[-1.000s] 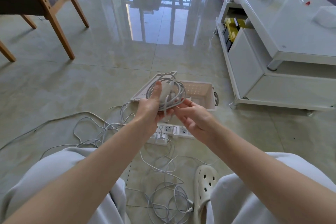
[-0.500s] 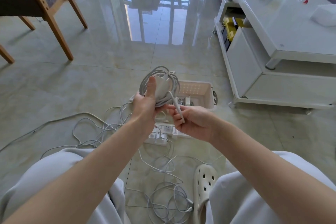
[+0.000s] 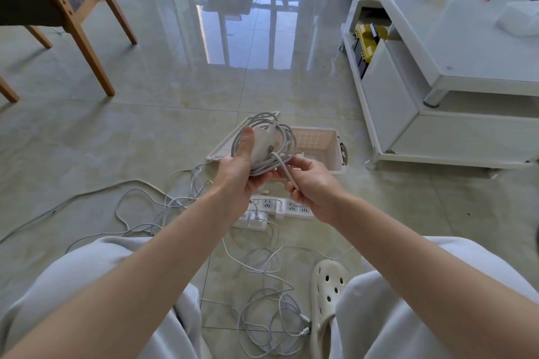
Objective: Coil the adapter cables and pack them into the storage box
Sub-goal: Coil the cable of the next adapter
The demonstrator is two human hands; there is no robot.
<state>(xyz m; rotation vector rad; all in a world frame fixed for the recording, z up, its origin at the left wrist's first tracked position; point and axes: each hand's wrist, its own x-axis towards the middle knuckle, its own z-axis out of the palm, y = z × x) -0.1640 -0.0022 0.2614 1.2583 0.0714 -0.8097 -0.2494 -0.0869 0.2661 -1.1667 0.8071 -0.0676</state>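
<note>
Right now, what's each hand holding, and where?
Left hand grips the white adapter brick with its coiled white cable, thumb on the brick; right hand pinches the cable's loose end.

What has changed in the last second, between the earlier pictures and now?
The right hand, which a second ago only touched the coil with straight fingers, has taken the loose cable end in a pinch and drawn it down from the coil. The left hand keeps its grip on the coil, thumb on the adapter. The storage box and floor cables lie as before.
</note>
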